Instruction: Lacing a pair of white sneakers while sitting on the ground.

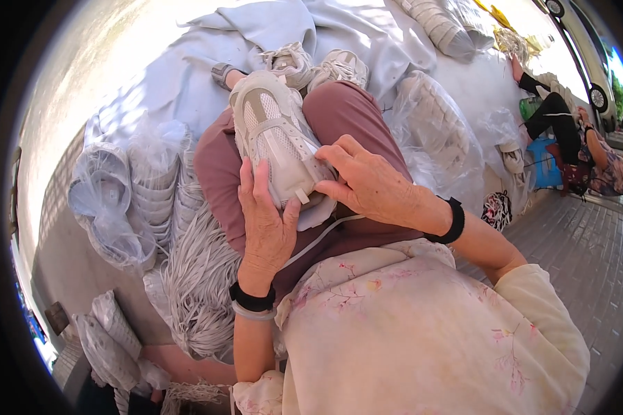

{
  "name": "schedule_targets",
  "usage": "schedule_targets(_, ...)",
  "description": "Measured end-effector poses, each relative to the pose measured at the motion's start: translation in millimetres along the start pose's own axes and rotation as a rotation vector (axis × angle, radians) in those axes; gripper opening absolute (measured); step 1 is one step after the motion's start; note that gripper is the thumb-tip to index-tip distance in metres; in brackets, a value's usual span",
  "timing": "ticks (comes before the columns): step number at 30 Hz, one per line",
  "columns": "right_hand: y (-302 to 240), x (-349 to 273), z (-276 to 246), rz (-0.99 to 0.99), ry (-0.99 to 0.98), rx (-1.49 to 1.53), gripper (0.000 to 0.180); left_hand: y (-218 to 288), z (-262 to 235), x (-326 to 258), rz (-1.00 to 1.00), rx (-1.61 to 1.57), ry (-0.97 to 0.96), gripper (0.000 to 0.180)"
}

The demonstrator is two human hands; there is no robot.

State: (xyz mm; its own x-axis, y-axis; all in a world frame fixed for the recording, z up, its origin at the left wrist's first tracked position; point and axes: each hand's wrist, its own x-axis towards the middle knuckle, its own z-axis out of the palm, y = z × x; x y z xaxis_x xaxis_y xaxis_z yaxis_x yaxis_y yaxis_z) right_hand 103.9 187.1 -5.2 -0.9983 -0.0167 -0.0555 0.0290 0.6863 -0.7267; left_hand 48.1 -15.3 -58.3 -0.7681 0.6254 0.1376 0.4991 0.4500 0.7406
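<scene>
One pale shoe (275, 135) points toe away, its long axis leaning left.

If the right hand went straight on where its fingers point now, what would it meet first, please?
Most likely the beige-and-white mesh sneaker, at its side near the opening; the right hand seems to touch it there, though depth is unclear.

Pale grey sheet (208, 62); on it, two sneakers (340, 68), plastic-bagged shoe pieces (436, 124).
</scene>
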Motion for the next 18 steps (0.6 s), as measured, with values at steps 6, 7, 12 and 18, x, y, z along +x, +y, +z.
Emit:
schedule_targets(6, 16.5, -56.7, -2.7, -0.221, -0.294, -0.408, 0.009, 5.0, -33.9, -19.8, -0.295, -0.402, 0.395, 0.039)
schedule_targets(7, 16.5, -60.2, 7.0, -0.232, -0.294, -0.406, 0.009, 3.5, -44.6, -30.6, -0.384, -0.430, 0.402, 0.029)
schedule_targets(12, 19.7, -59.1, 31.1, -0.400, -0.397, -0.846, 0.010, 28.2, -42.3, -50.5, -0.383, -0.387, 0.160, 0.010)
schedule_targets(18, -1.0, -45.0, 7.4, -0.092, -0.380, 0.210, 0.006, 57.0, -16.3, -33.1, -0.130, -0.444, -0.020, 0.017)
